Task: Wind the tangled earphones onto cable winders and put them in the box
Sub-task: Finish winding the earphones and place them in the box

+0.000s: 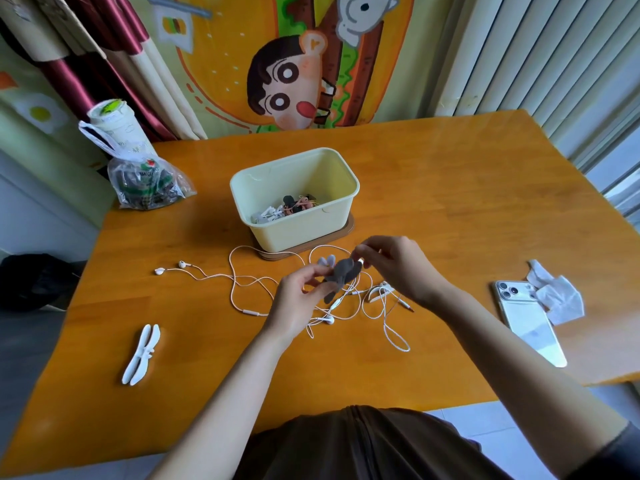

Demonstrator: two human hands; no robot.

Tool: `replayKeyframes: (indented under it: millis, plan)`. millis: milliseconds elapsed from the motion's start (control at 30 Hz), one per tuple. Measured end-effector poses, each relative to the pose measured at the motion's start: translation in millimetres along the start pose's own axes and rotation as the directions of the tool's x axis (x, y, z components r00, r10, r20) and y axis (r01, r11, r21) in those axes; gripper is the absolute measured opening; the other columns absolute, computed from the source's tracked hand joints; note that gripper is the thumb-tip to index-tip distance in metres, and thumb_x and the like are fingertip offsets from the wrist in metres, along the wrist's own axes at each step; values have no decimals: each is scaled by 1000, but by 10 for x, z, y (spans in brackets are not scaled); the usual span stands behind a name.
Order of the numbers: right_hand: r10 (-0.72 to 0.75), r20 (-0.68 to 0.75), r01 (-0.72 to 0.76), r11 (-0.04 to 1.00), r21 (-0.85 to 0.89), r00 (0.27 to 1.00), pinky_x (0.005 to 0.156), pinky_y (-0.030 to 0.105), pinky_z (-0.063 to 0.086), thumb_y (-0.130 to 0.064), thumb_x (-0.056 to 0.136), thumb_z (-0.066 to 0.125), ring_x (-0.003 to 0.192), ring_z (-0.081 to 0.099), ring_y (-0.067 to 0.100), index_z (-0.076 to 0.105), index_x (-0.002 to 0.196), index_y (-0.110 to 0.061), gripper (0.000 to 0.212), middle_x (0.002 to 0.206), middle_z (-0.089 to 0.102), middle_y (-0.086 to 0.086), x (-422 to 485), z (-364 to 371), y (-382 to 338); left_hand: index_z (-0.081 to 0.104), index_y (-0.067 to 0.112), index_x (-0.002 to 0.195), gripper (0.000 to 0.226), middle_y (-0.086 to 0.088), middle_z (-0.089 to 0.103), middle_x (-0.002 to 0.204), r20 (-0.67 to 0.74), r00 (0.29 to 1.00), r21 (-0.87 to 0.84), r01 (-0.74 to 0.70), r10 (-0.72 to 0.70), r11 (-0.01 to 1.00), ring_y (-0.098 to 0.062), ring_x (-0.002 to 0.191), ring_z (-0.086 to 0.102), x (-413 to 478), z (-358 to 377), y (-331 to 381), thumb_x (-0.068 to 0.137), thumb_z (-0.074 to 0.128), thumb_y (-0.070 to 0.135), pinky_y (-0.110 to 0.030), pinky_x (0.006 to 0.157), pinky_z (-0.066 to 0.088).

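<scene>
Now the hands pinch: left hand point(298, 303) a dark grey winder point(341, 271), right hand point(398, 268) the tangled white earphones point(327, 319).

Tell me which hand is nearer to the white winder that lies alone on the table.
The left hand. It holds the grey winder, to the right of the white winder and apart from it. The right hand is farther right, pinching a cable end.
</scene>
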State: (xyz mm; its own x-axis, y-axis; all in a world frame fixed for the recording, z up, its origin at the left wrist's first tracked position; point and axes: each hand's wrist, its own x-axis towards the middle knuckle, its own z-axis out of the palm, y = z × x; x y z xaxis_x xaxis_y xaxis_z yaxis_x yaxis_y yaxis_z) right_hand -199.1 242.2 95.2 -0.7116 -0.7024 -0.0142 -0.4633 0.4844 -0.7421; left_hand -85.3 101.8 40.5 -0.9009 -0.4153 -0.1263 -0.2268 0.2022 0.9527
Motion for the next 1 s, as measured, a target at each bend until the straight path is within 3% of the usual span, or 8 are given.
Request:
replayKeyframes:
  millis: [133,233,333,567,667,767,900,1000]
  plan:
    - [48,-42,-46,998,36,998,51,11,36,-22,96,50,53,48,1,67,80,-18,23,69,59,-8,-1,20,69,67,30,96,21,13,69,91,121,990,-58,-59,65,997,-1,89,61,-28,-19,116,85,67,12,-10,77,46]
    - [74,-45,-70,994,90,996,45,13,31,-24,94,53,46,42,1,64,75,-19,23,57,52,-15,-13,54,131,67,25,94,23,8,70,90,128,989,-239,-47,80,970,-2,87,63,-62,11,210,84,65,4,-13,75,48]
    - [85,-32,-78,982,174,996,44,14,25,-26,93,55,41,39,0,61,65,-25,29,45,50,-16,-53,110,160,65,18,96,19,9,72,90,99,992,-488,-21,79,873,-5,84,63,-71,20,274,79,64,10,-17,72,47]
    - [73,69,-87,967,241,995,50,14,31,-27,97,49,49,45,-1,64,71,-24,30,60,57,-9,-195,399,114,60,13,103,27,5,71,105,29,1000,-815,25,-2,579,-7,96,64,10,10,389,77,56,15,-22,83,50]
    - [27,78,-42,979,199,997,49,13,32,-26,98,47,49,46,1,65,76,-19,29,61,58,-9,-247,485,61,64,15,101,21,4,70,101,-74,988,-801,21,-133,599,-12,98,60,32,-1,323,81,59,16,-26,87,45]
    - [-6,91,-7,990,144,996,51,14,34,-26,97,47,51,48,2,65,78,-20,27,60,57,-11,-274,504,14,67,22,98,13,9,71,92,-206,948,-670,45,-244,741,-5,87,61,39,-14,190,89,60,14,-18,72,46]
    - [-69,129,60,995,74,989,53,11,36,-24,98,46,57,52,-3,69,89,-15,26,66,57,-12,-259,415,-61,65,33,87,19,10,70,91,-363,912,-328,65,-189,942,-10,90,63,38,-55,-35,89,64,14,-27,77,51]
    - [-87,145,85,996,19,986,52,17,38,-24,97,48,58,54,3,70,91,-15,25,68,59,-12,-155,273,-63,66,32,88,13,9,69,93,-299,939,-173,123,-172,977,-16,98,63,10,-42,-122,86,68,19,-31,81,52]
